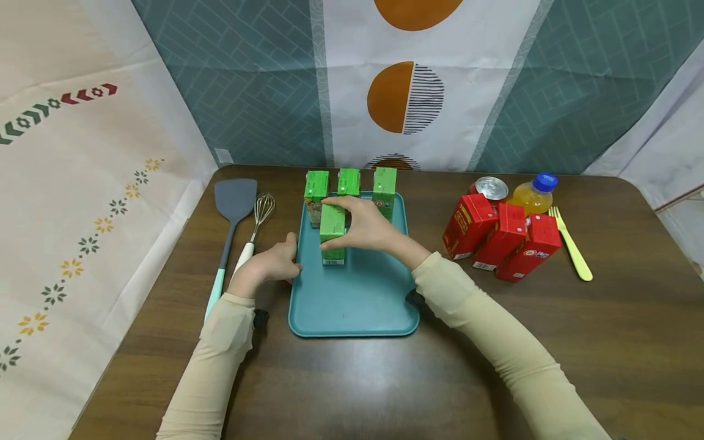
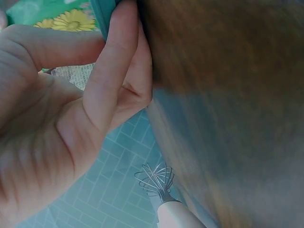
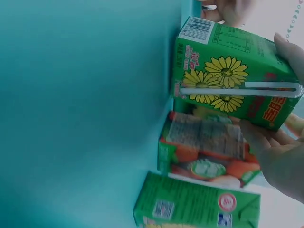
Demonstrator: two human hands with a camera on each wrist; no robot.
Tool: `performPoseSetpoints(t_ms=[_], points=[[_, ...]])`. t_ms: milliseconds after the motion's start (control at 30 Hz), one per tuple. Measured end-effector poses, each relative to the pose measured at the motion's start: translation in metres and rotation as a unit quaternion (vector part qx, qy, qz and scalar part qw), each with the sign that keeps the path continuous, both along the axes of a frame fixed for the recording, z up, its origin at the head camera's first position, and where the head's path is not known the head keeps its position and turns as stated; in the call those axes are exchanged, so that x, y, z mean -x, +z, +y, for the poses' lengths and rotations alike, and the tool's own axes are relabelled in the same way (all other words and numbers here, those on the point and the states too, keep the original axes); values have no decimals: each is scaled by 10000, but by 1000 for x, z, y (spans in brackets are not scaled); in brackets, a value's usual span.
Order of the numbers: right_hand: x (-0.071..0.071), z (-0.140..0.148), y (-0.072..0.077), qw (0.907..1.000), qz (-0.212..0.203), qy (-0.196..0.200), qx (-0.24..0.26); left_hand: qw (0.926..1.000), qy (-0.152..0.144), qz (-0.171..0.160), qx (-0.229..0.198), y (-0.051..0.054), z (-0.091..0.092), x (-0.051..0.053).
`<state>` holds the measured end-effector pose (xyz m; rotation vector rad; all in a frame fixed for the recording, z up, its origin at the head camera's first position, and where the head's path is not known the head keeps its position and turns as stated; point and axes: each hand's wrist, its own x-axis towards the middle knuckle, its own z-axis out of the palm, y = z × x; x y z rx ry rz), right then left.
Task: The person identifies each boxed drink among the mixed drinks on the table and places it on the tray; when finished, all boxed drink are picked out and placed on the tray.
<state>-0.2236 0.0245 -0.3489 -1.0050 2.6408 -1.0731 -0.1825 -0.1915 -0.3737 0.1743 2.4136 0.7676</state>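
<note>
A green drink carton (image 1: 332, 229) stands upright over the teal tray (image 1: 357, 299), held between the thumb and fingers of the right hand (image 1: 370, 225). In the right wrist view this carton (image 3: 218, 71) shows yellow flowers and a white straw on its side. Whether its base touches the tray is unclear. Behind it, more green cartons stand along the tray's far end: one at the left (image 1: 316, 186), one in the middle (image 1: 349, 179), one at the right (image 1: 385, 185). At the tray's left edge, the left hand (image 1: 274, 261) pinches the rim (image 2: 100, 16) between thumb and fingers.
Left of the tray lie a grey spatula (image 1: 235, 198) and a whisk (image 1: 263, 211). To the right stand several red cartons (image 1: 497, 235), with a can (image 1: 491, 188) and a bottle of orange drink (image 1: 532, 195) behind. A yellow fork (image 1: 573, 247) lies beside them.
</note>
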Motion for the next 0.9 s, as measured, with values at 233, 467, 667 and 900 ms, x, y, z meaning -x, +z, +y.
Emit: performPoseSetpoints(t_ms=[233,467,667,900], points=[[3,-13,-2,9993,118,203,-293,9999,-67,-39,82,0,3,1],[3,-18,0,9985,-13,194,-503,9998,-137,-86,136,1,2,2],[2,-26,0,9980,29,313,-552,9997,-145,-74,201,1,-2,1],[3,-27,-2,9979,6,325,-559,9998,-161,-39,142,-1,-1,1]])
